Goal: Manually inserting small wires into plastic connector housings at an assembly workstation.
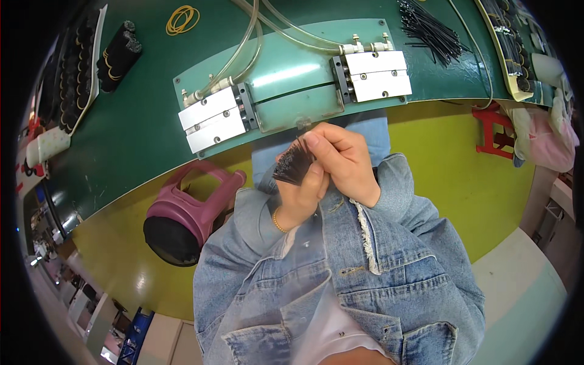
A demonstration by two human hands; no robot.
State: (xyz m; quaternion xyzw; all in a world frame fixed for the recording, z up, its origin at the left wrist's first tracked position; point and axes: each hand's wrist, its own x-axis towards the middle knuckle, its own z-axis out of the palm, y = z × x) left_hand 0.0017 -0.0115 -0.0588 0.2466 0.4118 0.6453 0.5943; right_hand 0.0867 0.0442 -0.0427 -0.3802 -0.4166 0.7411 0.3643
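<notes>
A bundle of thin black wires (293,164), with pale tips fanned toward the left, is gripped in my left hand (302,191). Its fingers wrap round the bundle, and a yellow beaded bracelet circles the wrist. Close against it, my right hand (345,159) has thumb and index finger pinched at the upper edge of the bundle. One or more dark strands show beside that thumb tip, but what exactly it pinches is hidden. Both hands are in front of my body, just below the near edge of a fixture with a light green plate (286,45).
Two silver pneumatic cylinder blocks (213,120) (378,75) with clear hoses flank the fixture's slot. On the green table (137,140) lie yellow rubber bands (182,20), a banded black bundle (118,56) and loose black wires (432,33). A purple stool (194,207) and red stool (494,131) stand below.
</notes>
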